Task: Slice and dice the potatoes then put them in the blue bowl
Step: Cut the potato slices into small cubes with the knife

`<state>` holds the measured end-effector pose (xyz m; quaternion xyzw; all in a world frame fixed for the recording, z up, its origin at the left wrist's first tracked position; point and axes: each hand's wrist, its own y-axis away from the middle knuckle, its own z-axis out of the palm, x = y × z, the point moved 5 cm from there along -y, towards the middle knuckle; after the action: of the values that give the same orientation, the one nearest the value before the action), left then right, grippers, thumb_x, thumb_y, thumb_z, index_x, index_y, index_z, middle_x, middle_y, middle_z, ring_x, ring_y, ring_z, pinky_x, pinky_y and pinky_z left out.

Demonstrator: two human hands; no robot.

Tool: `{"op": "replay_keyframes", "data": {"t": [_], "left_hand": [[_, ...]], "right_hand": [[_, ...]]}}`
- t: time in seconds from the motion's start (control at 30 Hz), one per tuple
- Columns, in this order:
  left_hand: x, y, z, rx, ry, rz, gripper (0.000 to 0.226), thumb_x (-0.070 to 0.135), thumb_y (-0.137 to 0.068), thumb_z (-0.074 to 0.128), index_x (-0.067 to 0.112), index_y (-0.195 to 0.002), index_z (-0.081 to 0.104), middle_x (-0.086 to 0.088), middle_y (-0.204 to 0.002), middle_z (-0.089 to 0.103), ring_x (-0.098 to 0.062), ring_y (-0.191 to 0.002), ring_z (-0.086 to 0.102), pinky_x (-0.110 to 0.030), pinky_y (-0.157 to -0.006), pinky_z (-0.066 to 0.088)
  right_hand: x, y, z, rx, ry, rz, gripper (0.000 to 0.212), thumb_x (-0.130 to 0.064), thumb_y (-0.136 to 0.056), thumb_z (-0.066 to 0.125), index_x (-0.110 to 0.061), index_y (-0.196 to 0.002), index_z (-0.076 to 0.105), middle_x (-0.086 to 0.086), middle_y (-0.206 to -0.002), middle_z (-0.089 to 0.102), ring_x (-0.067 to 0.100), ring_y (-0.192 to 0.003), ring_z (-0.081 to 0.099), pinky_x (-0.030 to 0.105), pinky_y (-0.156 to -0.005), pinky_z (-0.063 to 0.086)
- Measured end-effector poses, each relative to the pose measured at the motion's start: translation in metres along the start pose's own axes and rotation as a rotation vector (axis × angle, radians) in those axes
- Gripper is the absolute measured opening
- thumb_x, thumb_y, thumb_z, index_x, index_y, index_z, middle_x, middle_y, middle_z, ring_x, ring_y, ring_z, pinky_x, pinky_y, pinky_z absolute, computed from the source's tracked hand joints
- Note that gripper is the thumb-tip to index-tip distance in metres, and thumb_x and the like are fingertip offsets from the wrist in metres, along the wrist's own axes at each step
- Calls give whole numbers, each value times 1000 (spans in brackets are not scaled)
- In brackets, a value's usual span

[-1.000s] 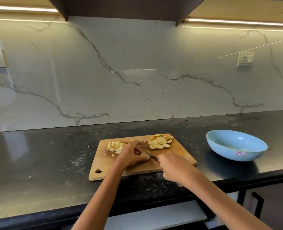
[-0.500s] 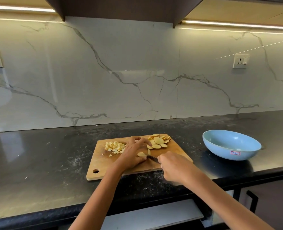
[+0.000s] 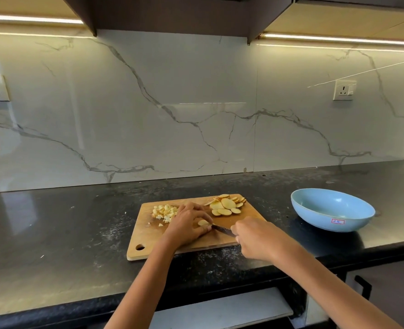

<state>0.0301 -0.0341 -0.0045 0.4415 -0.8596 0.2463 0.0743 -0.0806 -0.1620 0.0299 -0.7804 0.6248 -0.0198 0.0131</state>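
My left hand (image 3: 188, 224) pinches a potato slice (image 3: 203, 222) on the cutting board (image 3: 146, 231) while my right hand (image 3: 255, 238) keeps its grip clamped on the knife (image 3: 222, 230).

Scene bright, evenly lit. Warm LED strips (image 3: 338, 39) under cabinets at 11 and 1 o'clock give main light. Marble backsplash (image 3: 196, 103) shows soft glare and pale reflections. Black countertop (image 3: 53, 233) reflects light at 8 o'clock. Soft shadow under blue bowl (image 3: 331, 210). Wide-angle bending at edges; picture slightly soft overall.
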Motion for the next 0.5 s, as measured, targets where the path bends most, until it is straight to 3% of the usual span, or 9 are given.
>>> {"op": "replay_keyframes", "data": {"t": [0.13, 0.27, 0.4, 0.5], "left_hand": [[-1, -1, 1, -1, 10, -4, 20, 39, -86, 61, 34, -106, 64, 7, -129, 43, -11, -124, 32, -29, -102, 27], [-5, -1, 0, 23, 88, -23, 30, 38, -82, 67, 30, -111, 61, 4, -126, 47, -13, -120, 39, -27, -100, 32], [-8, 3, -2, 110, 86, -129, 65, 55, -71, 70, 19, -121, 51, 6, -103, 56, -9, -91, 53, -19, -77, 44], [-4, 1, 1, 139, 0, -138, 71, 59, -70, 68, 17, -123, 48, 1, -103, 60, -14, -92, 54, -24, -79, 47]], "right_hand": [[9, 6, -9, -21, -38, 29, 15, -10, -93, 45, -7, -87, 58, -2, -66, 41, 10, -57, 39, 24, -50, 30], [13, 4, -17, 18, -64, 67, 34, -8, -92, 44, -17, -60, 38, -1, -63, 38, 11, -53, 36, 24, -49, 28], [12, -2, -10, 68, -60, 97, 21, -10, -94, 44, -10, -73, 47, -2, -65, 39, 12, -58, 40, 23, -49, 30], [9, -3, -5, 64, -59, 93, 13, -11, -95, 43, -8, -83, 49, -2, -66, 39, 12, -57, 39, 23, -48, 28]]}}
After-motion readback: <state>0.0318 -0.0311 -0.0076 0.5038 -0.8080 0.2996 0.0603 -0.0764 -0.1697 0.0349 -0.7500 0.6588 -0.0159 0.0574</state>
